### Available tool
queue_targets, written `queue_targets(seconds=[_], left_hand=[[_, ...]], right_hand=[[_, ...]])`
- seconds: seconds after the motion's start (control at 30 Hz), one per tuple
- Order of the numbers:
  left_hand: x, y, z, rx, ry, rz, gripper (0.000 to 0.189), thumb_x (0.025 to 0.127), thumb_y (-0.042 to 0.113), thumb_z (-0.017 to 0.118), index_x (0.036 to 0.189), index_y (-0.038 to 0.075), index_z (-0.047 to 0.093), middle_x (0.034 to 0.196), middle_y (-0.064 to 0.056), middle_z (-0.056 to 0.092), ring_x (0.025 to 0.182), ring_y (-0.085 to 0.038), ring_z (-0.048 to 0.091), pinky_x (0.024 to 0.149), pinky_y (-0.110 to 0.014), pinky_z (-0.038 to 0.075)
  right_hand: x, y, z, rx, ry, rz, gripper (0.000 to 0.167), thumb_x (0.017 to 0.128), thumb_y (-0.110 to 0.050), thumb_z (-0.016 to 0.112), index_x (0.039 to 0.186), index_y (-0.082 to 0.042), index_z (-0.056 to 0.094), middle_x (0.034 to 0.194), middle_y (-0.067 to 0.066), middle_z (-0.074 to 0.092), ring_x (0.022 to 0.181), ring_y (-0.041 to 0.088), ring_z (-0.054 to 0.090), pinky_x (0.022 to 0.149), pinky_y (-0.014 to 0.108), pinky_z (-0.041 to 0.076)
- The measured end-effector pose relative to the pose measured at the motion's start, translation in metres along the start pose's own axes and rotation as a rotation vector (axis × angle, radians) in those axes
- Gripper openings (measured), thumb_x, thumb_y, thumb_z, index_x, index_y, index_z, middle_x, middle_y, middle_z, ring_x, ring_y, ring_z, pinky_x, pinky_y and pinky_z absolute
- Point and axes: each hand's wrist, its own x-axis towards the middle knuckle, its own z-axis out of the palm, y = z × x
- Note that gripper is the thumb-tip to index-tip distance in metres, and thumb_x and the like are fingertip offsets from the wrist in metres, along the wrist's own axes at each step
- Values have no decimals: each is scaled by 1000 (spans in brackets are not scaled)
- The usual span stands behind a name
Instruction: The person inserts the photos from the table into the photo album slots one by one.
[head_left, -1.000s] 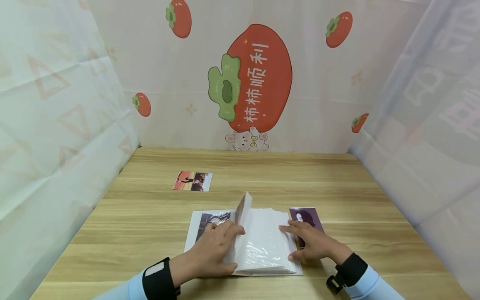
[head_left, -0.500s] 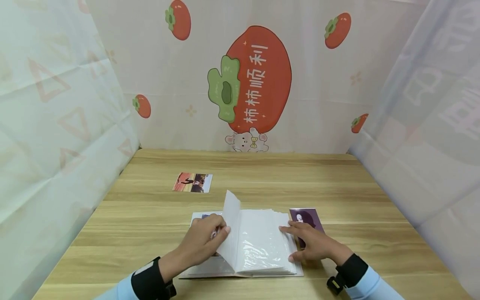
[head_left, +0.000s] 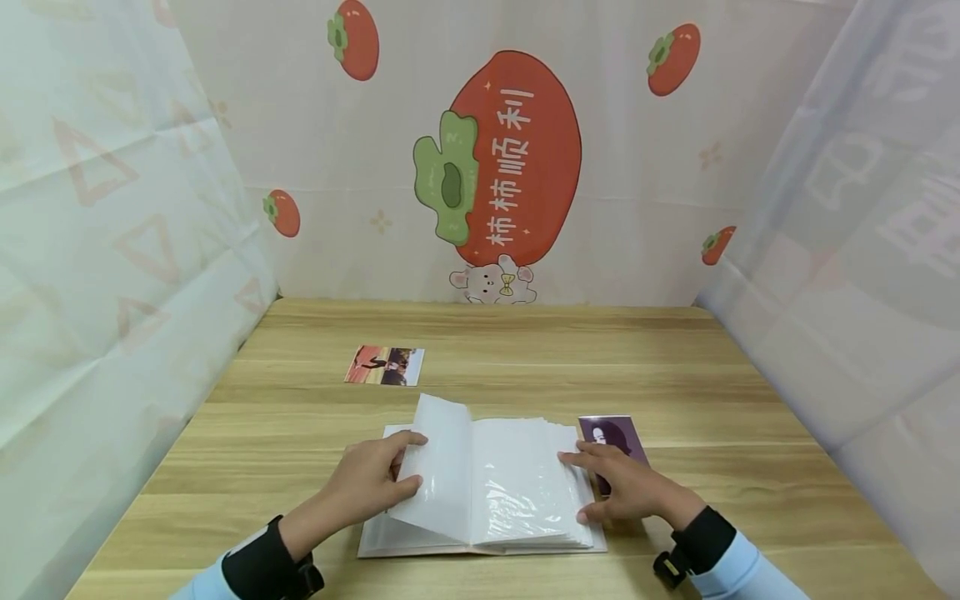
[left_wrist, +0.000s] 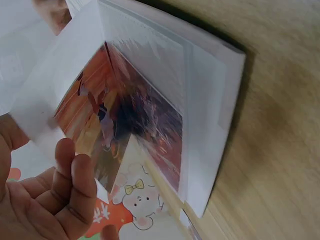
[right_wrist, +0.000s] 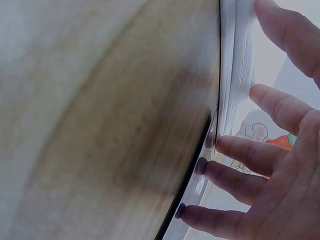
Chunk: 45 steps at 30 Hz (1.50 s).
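An open photo album [head_left: 517, 475] with white sleeve pages lies on the table. My left hand [head_left: 367, 479] pinches the outer edge of one page [head_left: 442, 467] between thumb and fingers, and this page stands raised at a slant over the album's left side. In the left wrist view, an orange-toned photo [left_wrist: 90, 105] shows on the page's underside, facing a darker photo [left_wrist: 162, 130] in a clear sleeve below. My right hand [head_left: 626, 479] rests with spread fingers at the album's right edge, partly over a purple photo [head_left: 628, 437] lying beside it.
A loose photo [head_left: 385, 365] in orange and dark tones lies farther back, left of centre on the wooden table [head_left: 562, 358]. Printed fabric hangs behind the table [head_left: 622, 208] and along both sides.
My left hand has moved left with the page, which has swung from near upright at the spine to a slant over the left side, covering the photo there. My right hand has stayed put.
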Motion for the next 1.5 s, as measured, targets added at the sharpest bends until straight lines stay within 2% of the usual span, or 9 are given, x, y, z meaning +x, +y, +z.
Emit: queue_targets(seconds=[0.17, 0.4, 0.63, 0.73, 0.8, 0.87, 0.93, 1.17, 1.5], left_hand=[[-5, -9, 0, 67, -47, -46, 40, 72, 21, 77, 109, 11, 64, 55, 14, 39, 48, -2, 35, 50, -27, 28], [-9, -14, 5, 93, -126, -141, 42, 71, 23, 78, 109, 11, 65, 55, 11, 41, 48, -7, 38, 54, -32, 26], [-10, -19, 10, 103, -220, -201, 46, 72, 23, 78, 114, 8, 64, 59, 7, 46, 55, -12, 43, 58, -36, 30], [-11, -20, 12, 141, -259, -209, 47, 72, 25, 78, 114, 9, 63, 74, -2, 61, 69, -19, 55, 64, -44, 37], [-11, -21, 13, 156, -275, -218, 49, 71, 25, 78, 115, 10, 62, 90, -8, 66, 81, -26, 60, 67, -49, 38], [-11, -21, 12, 164, -281, -229, 52, 69, 26, 80, 115, 10, 61, 104, -12, 65, 92, -32, 60, 70, -52, 38], [-11, -20, 11, 158, -287, -245, 54, 67, 25, 81, 115, 10, 61, 105, -12, 64, 94, -31, 59, 70, -51, 38], [-11, -21, 11, 134, -288, -272, 59, 63, 25, 84, 115, 11, 61, 97, -8, 58, 83, -22, 53, 70, -48, 38], [-12, -23, 15, 122, -288, -263, 60, 63, 24, 84, 116, 9, 61, 100, -11, 55, 84, -22, 51, 72, -50, 40]], right_hand=[[0, -1, 0, -1, 0, -7, 75, 76, -46, 72, 139, -13, 45, 140, 26, 34, 125, 48, 30, 91, 64, 30], [-1, -2, -1, 0, 4, 1, 75, 76, -45, 72, 139, -13, 45, 140, 26, 34, 125, 48, 29, 91, 65, 30], [-1, -3, -1, -4, 9, -3, 75, 76, -43, 73, 138, -13, 45, 140, 26, 34, 125, 49, 30, 90, 65, 30], [-1, -3, -1, -7, 8, -3, 75, 76, -44, 73, 138, -13, 45, 140, 26, 34, 125, 49, 30, 90, 65, 31], [0, -4, -1, -11, 10, 1, 75, 76, -45, 73, 138, -14, 45, 140, 26, 34, 125, 49, 30, 90, 65, 31], [0, -4, -1, -20, 11, 6, 75, 76, -46, 72, 138, -15, 45, 140, 25, 34, 125, 48, 30, 89, 65, 31], [1, -4, -2, -25, 13, 10, 75, 75, -46, 72, 138, -15, 45, 140, 24, 35, 125, 48, 30, 89, 65, 31], [2, -6, -3, -52, 28, -7, 76, 75, -43, 74, 136, -9, 46, 139, 25, 37, 125, 45, 33, 92, 62, 31], [1, -5, -4, -82, 63, -8, 80, 71, -46, 77, 131, 0, 47, 134, 30, 36, 121, 49, 33, 90, 60, 34]])
